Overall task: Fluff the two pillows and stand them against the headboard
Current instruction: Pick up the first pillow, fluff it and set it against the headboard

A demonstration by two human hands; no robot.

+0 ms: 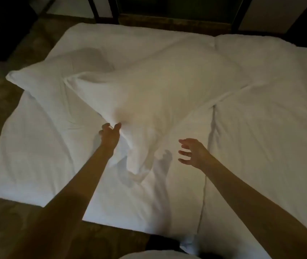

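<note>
A large white pillow (pixel 149 94) lies slantwise across the middle of the white bed (pixel 261 128), partly lifted and blurred. My left hand (pixel 110 133) pinches its near edge, and the loose pillowcase end hangs below it. My right hand (pixel 192 152) hovers with fingers spread just right of that loose end, holding nothing. A second white pillow (pixel 42 79) lies flat at the left, partly under the first one. The dark headboard (pixel 167 8) runs along the top of the view.
The bed's white cover is rumpled and ends at the near and left sides, where brown patterned carpet (pixel 3 113) shows. A seam (pixel 212 128) runs down the bed right of my hands. The room is dim.
</note>
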